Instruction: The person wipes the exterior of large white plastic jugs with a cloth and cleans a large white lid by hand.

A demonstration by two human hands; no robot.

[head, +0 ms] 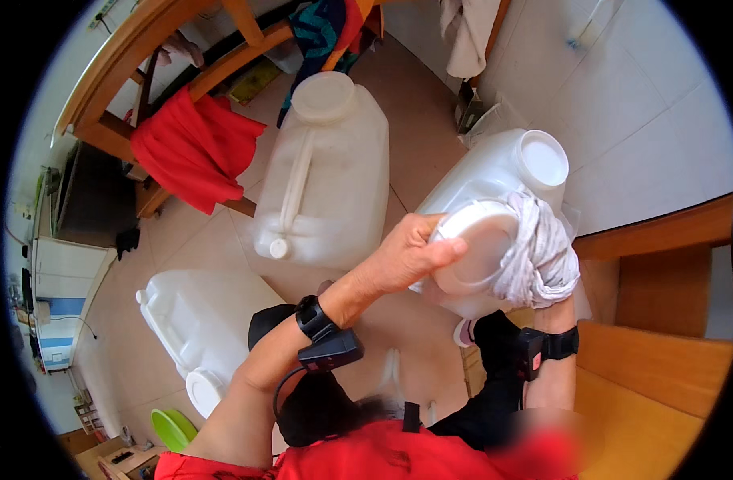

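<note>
My left hand [417, 249] grips the rim of a round, translucent white plastic lid [477, 255], its thumb on the flat face. My right hand is hidden under a bunched white cloth [537, 258], which presses against the lid's right edge. Whether the lid is loose or fixed to something below, I cannot tell. Just behind it a translucent plastic jug [477, 174] leans tilted, its wide round white top [543, 159] facing up to the right. Black straps with small boxes sit on both wrists.
A large plastic jug [342, 186] lies ahead of me on the tiled floor. Another jug [204, 318] lies at left, near a green basin [173, 429]. A red cloth [195, 150] hangs on a wooden frame [111, 84]. Wooden furniture [648, 372] stands at my right.
</note>
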